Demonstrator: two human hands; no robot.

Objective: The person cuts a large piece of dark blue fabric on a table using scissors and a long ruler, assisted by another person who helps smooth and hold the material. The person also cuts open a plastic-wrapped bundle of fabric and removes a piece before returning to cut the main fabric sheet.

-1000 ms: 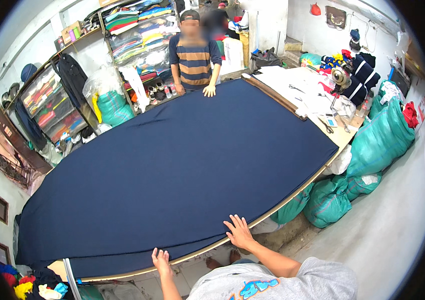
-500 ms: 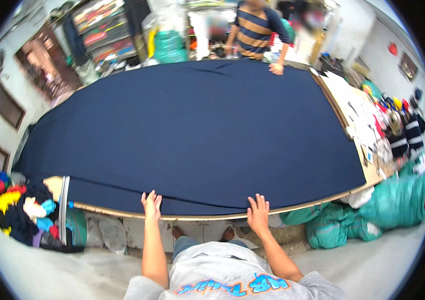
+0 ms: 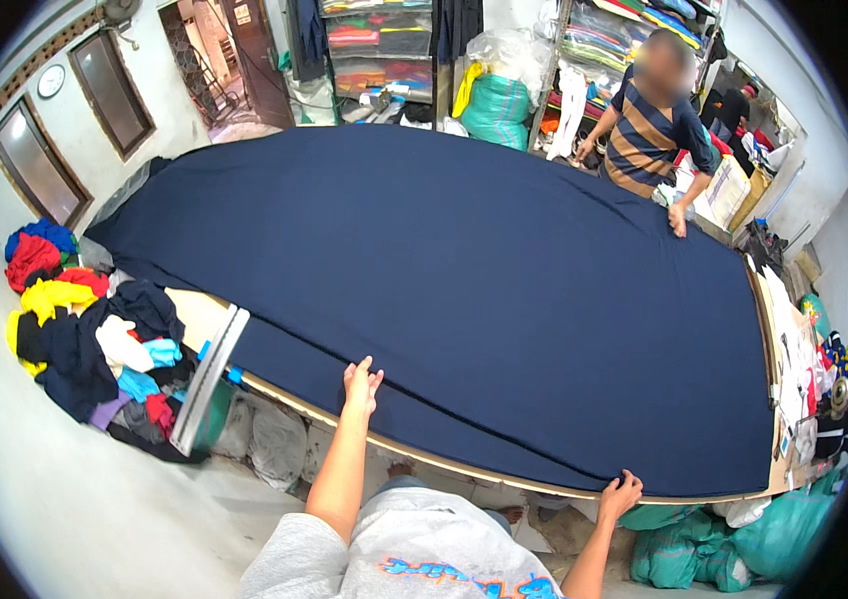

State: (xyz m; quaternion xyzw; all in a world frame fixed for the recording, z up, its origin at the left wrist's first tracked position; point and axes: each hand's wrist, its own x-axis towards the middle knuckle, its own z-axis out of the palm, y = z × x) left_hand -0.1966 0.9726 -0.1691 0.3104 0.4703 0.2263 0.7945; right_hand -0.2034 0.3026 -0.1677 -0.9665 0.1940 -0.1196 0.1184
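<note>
A wide sheet of dark navy fabric (image 3: 464, 270) covers most of the long table, with a raised fold running along its near side. My left hand (image 3: 362, 387) rests on the cloth just by that fold, its fingers apart. Farther right, at the table's near edge, my right hand (image 3: 620, 495) has its fingers curled over the fabric's border, closed on it. Across the table a person in a striped shirt (image 3: 653, 135) stands with one hand (image 3: 679, 220) on the cloth's far edge.
A metal rail (image 3: 209, 384) is fixed across the table's near left edge, beside a heap of coloured cloth (image 3: 94, 334). Green sacks (image 3: 683, 554) lie below the right end. Papers (image 3: 791, 349) cover the right end. Shelves of folded fabric (image 3: 379, 50) stand behind.
My view has swung left. My right hand has gone from spread fingers to gripping the fabric's edge, farther right. The far person leans more over the cloth.
</note>
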